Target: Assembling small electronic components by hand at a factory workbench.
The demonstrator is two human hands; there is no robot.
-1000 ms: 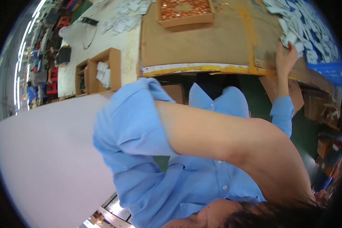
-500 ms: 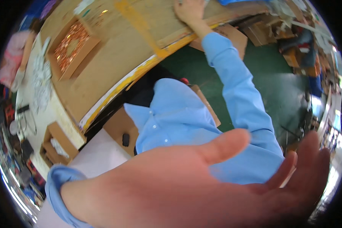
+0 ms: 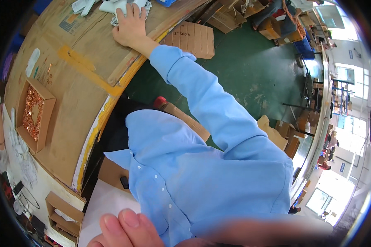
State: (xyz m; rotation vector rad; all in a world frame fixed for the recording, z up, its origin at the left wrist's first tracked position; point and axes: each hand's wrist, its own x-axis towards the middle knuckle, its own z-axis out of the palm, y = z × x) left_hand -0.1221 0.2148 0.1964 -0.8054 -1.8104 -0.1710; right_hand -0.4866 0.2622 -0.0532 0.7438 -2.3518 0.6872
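Note:
My right arm, in a blue sleeve, reaches over the workbench to the far edge of view. There my right hand [image 3: 131, 28] rests, fingers spread, on pale white plastic pieces [image 3: 108, 7] on the cardboard-covered bench top [image 3: 76, 123]. I cannot make out the exact kind of these pieces. My left hand [image 3: 130, 232] is raised very close at the lower edge. A few of its fingertips show bent, and a smeared part stretches to the right. The rest is cut off, and whatever it touches is hidden.
On the bench's left stands a cardboard box [image 3: 47, 119] of shiny copper-coloured parts. A smaller carton [image 3: 64, 206] sits below it. A flattened cardboard box [image 3: 193, 40] lies on the green floor [image 3: 251, 78]. Other people and cartons are at the far edges of view.
The view has swung right, so the bench has shifted left and down. My left hand has dropped lower, its palm now out of view. My right hand is still at the bench.

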